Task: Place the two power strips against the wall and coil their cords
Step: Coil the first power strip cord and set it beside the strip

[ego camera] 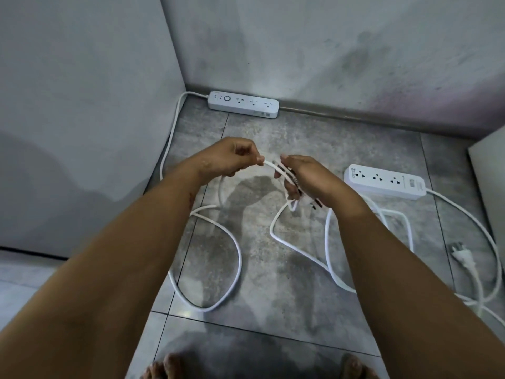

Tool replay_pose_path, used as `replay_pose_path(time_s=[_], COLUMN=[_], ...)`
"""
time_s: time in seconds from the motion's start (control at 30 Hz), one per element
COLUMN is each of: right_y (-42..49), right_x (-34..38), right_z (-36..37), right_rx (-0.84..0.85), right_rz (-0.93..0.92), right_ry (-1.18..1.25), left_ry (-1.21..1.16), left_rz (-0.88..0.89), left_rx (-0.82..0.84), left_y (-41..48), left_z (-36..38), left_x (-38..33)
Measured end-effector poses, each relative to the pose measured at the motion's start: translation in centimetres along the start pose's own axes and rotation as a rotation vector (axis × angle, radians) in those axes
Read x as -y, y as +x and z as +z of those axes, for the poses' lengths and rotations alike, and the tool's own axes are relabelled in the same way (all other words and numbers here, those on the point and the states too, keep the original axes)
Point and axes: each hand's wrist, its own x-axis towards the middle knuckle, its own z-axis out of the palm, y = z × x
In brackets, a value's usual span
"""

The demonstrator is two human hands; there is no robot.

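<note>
The far power strip (243, 104) is white with dark socket holes and a dark ring near its left end. The right power strip (384, 181) is white too, with dark socket holes and small grey markings. Both cords (237, 255) are white, as is the plug (463, 256). The floor (300, 138) is mottled grey tile with dark grout lines. The wall (328, 50) is pale grey, stained with darker smudges.

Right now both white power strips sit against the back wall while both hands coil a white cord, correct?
Not quite. The head view shows only one white power strip against the back wall; the other power strip lies out on the grey tiled floor. Left hand and right hand do coil a white cord.
</note>
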Motion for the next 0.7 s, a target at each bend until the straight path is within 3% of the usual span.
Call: replay_pose_path(time_s=[0.13,0.27,0.4,0.53,0.7], right_y=[-0.2,-0.4,-0.1,0.1,0.6], right_x=[1.6,2.6,2.6,2.7,1.4], right_z=[0.0,-0.4,-0.2,-0.5,-1.2], right_rx=[0.090,0.138,0.159,0.109,-0.108], right_rz=[-0.005,-0.052,-0.073,-0.103,-0.082], right_ry=[0.024,0.076,0.278,0.403,0.384], left_ry=[-0.090,-0.175,-0.171,-0.245,-0.376], left_rz=[0.039,0.086,0.118,-0.033,-0.212], left_rx=[-0.097,-0.093,-0.135,-0.061,-0.043], left_y=[0.5,0.6,0.9,0.8,0.4], left_z=[0.4,0.3,0.8,1.3,1.1], left_x=[-0.7,-1.0,-1.3,-0.7,-0.1])
